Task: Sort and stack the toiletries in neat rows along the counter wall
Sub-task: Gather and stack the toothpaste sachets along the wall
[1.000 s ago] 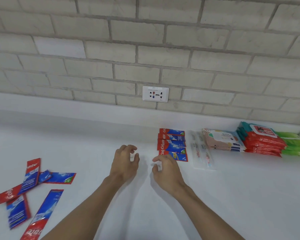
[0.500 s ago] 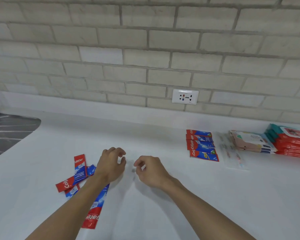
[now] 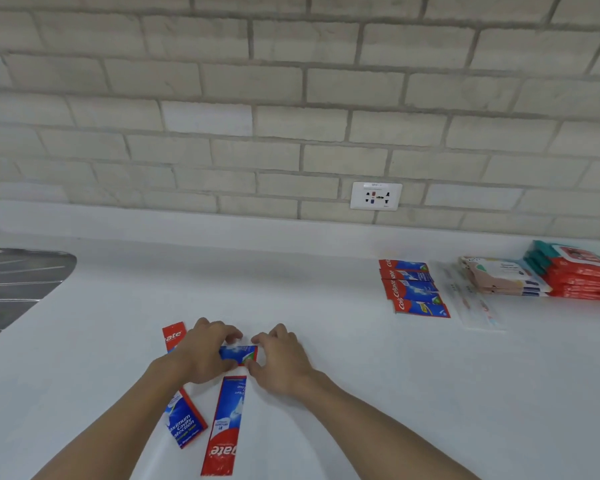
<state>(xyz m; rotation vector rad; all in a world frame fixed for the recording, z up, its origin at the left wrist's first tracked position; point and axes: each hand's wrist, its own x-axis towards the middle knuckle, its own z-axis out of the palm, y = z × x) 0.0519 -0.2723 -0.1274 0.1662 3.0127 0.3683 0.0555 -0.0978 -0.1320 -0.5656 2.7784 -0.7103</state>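
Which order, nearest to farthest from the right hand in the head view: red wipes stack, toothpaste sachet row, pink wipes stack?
From the right hand:
1. Toothpaste sachet row, right of it, near the wall.
2. Pink wipes stack, further right.
3. Red wipes stack, at the far right edge.

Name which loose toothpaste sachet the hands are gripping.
The red-and-blue toothpaste sachet lying crosswise, pinched between the left hand and right hand. The other loose sachets lie roughly lengthwise, outside the fingers.
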